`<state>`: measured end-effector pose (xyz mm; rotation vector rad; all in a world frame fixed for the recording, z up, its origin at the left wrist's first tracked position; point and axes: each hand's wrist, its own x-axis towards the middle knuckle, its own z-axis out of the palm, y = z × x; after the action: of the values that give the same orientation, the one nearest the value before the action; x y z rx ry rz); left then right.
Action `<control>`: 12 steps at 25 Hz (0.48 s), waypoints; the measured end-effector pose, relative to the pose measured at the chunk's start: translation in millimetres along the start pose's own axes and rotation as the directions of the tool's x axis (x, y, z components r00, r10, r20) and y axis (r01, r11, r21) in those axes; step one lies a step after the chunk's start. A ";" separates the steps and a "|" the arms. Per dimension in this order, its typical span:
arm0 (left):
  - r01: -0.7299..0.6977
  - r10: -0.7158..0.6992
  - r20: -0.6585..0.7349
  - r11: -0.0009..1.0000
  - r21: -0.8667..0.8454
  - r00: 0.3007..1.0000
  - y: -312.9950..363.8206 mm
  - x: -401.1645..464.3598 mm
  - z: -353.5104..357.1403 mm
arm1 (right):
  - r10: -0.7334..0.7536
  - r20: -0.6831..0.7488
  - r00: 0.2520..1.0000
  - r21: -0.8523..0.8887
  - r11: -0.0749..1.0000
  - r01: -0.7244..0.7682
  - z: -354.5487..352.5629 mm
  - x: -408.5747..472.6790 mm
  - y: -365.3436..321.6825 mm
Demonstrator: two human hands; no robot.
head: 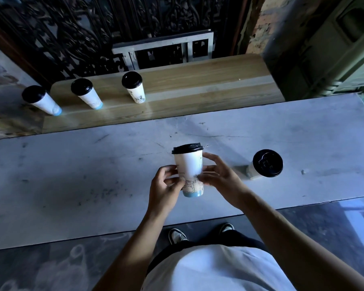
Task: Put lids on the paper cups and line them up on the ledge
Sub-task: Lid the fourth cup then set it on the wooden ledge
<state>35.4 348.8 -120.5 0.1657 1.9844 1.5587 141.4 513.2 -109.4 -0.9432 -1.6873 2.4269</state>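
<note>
Risk sits mainly with the black lid (187, 148) on the held paper cup (189, 171): from my remote view I cannot confirm it is snapped down all round. Left hand (166, 185) and right hand (221, 177) both grasp the cup wall, lifted over the grey counter (92, 164). Squeezing could buckle the wall and pop the lid. Three lidded cups (86, 93) stand on the wooden ledge (197, 85); a careless reach could topple one. Another lidded cup (266, 164) waits on the counter, right of the hands.

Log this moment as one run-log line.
left hand + right hand: holding lidded cup | counter: one lidded cup waiting | ledge: three lidded cups lined up
</note>
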 end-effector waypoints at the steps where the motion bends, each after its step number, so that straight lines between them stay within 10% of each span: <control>1: 0.004 -0.004 0.011 1.000 0.009 1.000 0.9 6.2 -4.6 | -0.012 -0.019 1.000 -0.042 0.999 0.011 6.2 5.7 -2.4; 12: -0.055 0.052 0.025 0.991 0.120 0.998 66.0 138.1 -8.9 | -0.203 -0.093 0.975 -0.540 0.833 0.122 21.2 142.9 -72.0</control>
<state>-98.4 423.0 -111.1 0.2858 2.0730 1.4638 -7.2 576.4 -107.4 -0.9386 -2.3251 1.7522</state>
